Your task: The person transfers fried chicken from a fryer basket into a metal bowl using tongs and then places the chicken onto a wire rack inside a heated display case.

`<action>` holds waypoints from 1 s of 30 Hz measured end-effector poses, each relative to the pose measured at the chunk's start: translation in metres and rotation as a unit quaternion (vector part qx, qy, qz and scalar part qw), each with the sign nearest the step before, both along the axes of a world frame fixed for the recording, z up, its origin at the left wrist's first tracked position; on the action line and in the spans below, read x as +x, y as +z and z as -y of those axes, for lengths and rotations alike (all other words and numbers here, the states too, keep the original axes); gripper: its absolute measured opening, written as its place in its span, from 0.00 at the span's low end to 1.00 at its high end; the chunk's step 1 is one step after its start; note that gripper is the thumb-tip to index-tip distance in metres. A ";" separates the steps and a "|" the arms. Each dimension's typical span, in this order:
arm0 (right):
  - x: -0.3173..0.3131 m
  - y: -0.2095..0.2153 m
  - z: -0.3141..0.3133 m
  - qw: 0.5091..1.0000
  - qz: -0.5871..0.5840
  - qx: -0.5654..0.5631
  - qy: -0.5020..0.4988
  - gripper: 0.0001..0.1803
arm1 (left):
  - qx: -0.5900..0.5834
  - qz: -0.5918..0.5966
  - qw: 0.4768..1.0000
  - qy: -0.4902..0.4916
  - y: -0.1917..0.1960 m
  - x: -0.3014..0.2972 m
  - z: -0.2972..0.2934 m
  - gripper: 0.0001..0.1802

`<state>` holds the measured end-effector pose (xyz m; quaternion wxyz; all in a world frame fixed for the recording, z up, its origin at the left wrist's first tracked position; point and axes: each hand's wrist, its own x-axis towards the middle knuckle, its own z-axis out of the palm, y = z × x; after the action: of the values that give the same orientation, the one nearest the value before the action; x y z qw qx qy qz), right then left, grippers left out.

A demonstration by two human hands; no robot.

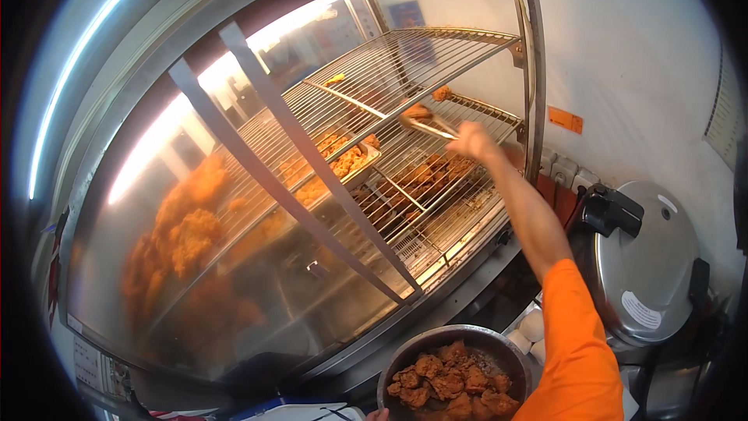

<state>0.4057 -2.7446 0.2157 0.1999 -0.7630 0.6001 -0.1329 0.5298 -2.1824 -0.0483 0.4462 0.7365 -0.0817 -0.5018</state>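
Note:
My right hand (472, 142) is closed round metal tongs (438, 126), reaching through the cabinet's open side. A piece of fried chicken (418, 112) is at the tongs' tips, over a wire rack (475, 113) inside the lit glass warming cabinet. Another small piece (442, 93) rests on that rack, farther back. At the lower edge my left hand (379, 415) shows only in part, its fingers at the rim of a round metal bowl (403, 349). Browned fried chicken pieces (446, 382) fill much of the bowl.
A metal tray (366, 162) of fried pieces stands in the cabinet, with darker pieces (421, 183) on a lower level. Sliding-door frames (284, 187) cross the front. Blurred chicken (187, 218) shows behind the left glass. On the right stands a large lidded cooker (650, 257).

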 end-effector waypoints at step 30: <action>-0.160 -0.154 -0.399 0.942 -0.167 0.233 0.172 0.21 | -0.059 0.032 0.996 -0.060 0.012 0.012 0.009 0.23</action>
<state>0.2455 -2.3459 0.0616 0.2894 -0.7977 0.4988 0.1762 0.5420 -2.1915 -0.0362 0.4549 0.7183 -0.1697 -0.4983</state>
